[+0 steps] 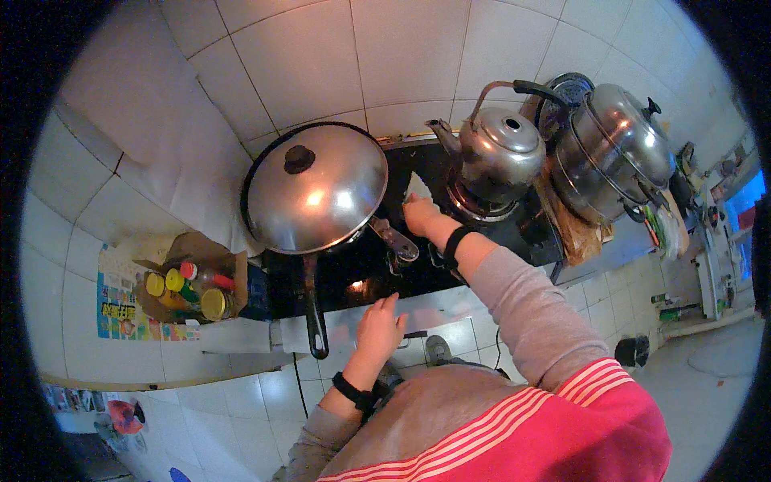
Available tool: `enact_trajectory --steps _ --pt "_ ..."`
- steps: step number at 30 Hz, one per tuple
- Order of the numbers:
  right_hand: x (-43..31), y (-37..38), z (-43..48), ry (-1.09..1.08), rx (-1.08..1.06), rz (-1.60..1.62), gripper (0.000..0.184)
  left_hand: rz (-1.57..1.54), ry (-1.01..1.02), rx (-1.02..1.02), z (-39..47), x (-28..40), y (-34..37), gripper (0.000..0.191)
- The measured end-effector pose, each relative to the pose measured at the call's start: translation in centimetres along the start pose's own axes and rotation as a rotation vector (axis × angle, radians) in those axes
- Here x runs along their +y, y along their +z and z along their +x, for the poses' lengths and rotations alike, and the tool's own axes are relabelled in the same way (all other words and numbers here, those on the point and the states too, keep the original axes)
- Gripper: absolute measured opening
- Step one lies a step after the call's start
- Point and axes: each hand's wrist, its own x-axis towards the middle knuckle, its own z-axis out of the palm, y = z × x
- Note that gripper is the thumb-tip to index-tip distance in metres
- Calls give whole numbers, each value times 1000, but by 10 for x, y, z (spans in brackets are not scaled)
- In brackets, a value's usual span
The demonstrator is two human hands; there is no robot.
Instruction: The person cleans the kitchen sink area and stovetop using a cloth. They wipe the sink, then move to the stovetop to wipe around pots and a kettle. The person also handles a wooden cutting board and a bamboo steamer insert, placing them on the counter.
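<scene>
My right hand (420, 215) is closed on a pale cloth (417, 187), pressed to the black stovetop (355, 289) between the wok and the kettle. By the stove's front edge hovers my left hand (379, 328), fingers apart and holding nothing. A domed metal lid (319, 205) with a dark knob covers the wok on the left burner. The wok's black handle (316, 331) juts over the front edge, and a second, shorter handle (394, 238) sticks out at its right. On the right burner stands a metal kettle (503, 156), its spout facing left.
A cardboard box (241, 283) of jars and bottles stands left of the stove. To the right, a tall metal steamer pot (602, 156) sits beside brown paper (563, 223). A round dark pan-like item (563, 99) leans at the tiled wall (409, 54).
</scene>
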Motion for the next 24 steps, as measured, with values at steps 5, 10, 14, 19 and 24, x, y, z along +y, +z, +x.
enact_trajectory --steps 5,10,14,19,24 --pt "4 5 59 5 -56 -52 40 -15 -3 -8 8 -10 3 47" --pt "24 18 141 208 52 113 32 -115 -15 21 11 -18 6 45" --pt "58 11 174 175 34 89 30 -155 52 103 10 -23 7 46" --pt "74 1 213 237 -28 -43 31 -192 7 66 9 -29 7 44" --pt "82 17 213 218 51 127 28 -180 29 53 3 -28 7 44"
